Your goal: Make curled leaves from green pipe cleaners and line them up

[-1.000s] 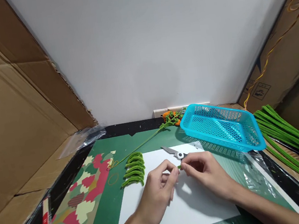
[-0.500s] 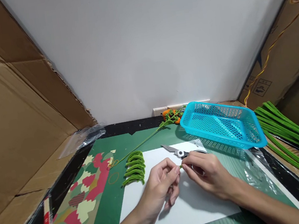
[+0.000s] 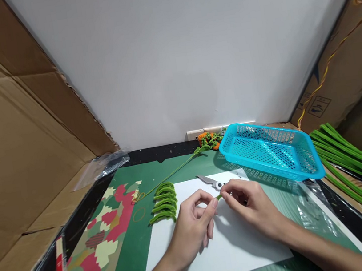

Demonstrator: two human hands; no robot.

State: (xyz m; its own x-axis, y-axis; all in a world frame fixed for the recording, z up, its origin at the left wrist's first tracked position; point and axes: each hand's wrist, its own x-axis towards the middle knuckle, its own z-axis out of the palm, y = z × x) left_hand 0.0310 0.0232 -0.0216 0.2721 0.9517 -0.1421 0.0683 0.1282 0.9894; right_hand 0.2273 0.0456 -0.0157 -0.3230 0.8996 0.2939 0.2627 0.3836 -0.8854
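Observation:
Between my two hands is a short piece of green pipe cleaner (image 3: 219,197), mostly hidden by the fingers. My left hand (image 3: 196,218) pinches one end of it between thumb and forefinger. The other end is in the pinch of my right hand (image 3: 249,200). Both hands hover over a white sheet of paper (image 3: 200,269). Just behind the right hand lie the pruning shears (image 3: 212,182), blade pointing left, their handles largely covered by that hand. Left of my left hand, several curved green pipe-cleaner pieces (image 3: 163,202) lie in a column, partly on the paper.
A turquoise plastic basket (image 3: 274,174) stands at the back right. Long green pipe cleaners (image 3: 356,164) are bunched at far right. An orange flower (image 3: 206,138) with a long green stem (image 3: 172,172) lies at the back. Cardboard walls (image 3: 32,129) rise at the sides.
My fingertips have drawn slightly apart and upward, so more of the green pipe cleaner shows between them. My right hand now covers more of the shears' handles.

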